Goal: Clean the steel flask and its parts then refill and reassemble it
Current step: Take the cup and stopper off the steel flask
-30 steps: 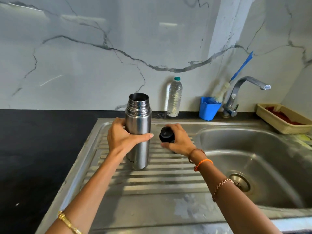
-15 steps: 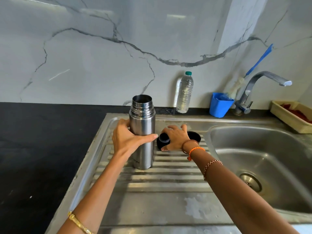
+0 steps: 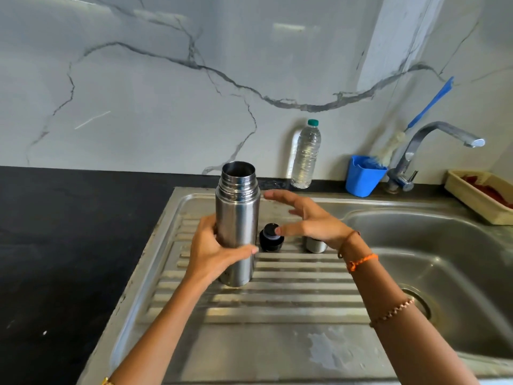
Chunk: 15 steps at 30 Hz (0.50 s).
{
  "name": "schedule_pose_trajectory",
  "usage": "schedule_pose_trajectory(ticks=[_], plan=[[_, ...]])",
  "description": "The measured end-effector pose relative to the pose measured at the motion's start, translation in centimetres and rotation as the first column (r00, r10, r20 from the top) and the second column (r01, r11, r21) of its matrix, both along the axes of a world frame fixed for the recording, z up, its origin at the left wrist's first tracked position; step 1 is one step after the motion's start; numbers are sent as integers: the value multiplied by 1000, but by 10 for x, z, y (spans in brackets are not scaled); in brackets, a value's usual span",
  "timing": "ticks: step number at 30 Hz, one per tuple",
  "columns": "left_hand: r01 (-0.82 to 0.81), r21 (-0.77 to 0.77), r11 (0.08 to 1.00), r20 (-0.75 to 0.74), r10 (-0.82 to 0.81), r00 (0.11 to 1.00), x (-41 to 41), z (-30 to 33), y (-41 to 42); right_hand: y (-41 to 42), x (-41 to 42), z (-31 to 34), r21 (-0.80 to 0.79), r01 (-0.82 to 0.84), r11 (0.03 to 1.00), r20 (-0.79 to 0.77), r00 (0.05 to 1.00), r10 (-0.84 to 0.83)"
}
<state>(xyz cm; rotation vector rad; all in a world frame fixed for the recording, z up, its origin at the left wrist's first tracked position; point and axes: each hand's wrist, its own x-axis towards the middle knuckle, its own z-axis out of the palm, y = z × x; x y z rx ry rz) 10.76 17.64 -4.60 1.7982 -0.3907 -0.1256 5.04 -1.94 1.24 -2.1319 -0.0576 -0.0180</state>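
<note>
Steel sink (image 3: 416,215) and its ribbed drainboard (image 3: 277,295), set into my black worktop (image 3: 69,245), carry everything. Flask (image 3: 237,223) stands at the drainboard's 10 o'clock, long axis vertical, open mouth up, threads bare. My left hand (image 3: 213,254) wraps its lower body, thumb across the front. My right hand (image 3: 311,220) hovers at the flask's 3 o'clock, fingers spread, holding nothing. Below that hand stand the black stopper (image 3: 271,238), just beside the flask, and the steel cup lid (image 3: 316,245), half hidden by my wrist. Judged next: washing. I should keep the left-hand grip firm and low, tilt the mouth toward the basin at 3 o'clock, and fetch the bottle brush (image 3: 424,112) from the blue cup (image 3: 362,177) at 1 o'clock.
</note>
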Motion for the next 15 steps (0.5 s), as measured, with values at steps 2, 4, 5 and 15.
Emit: schedule_pose_trajectory(ticks=[2,4,5,15], plan=[[11,1,1000,-69,-10,998,-7,-23,0,15,-10,4,67,-92,993,-35,995,95],[4,-13,1000,-104,-5,995,-5,-36,-3,30,-7,1,30,-84,996,-23,996,85],[12,-18,1000,-105,-14,994,0,-38,-5,37,0,-3,3,-49,999,27,998,49],[46,62,997,48,-49,998,-1,-28,-4,73,1,-19,145,368,918,331,857,-396]])
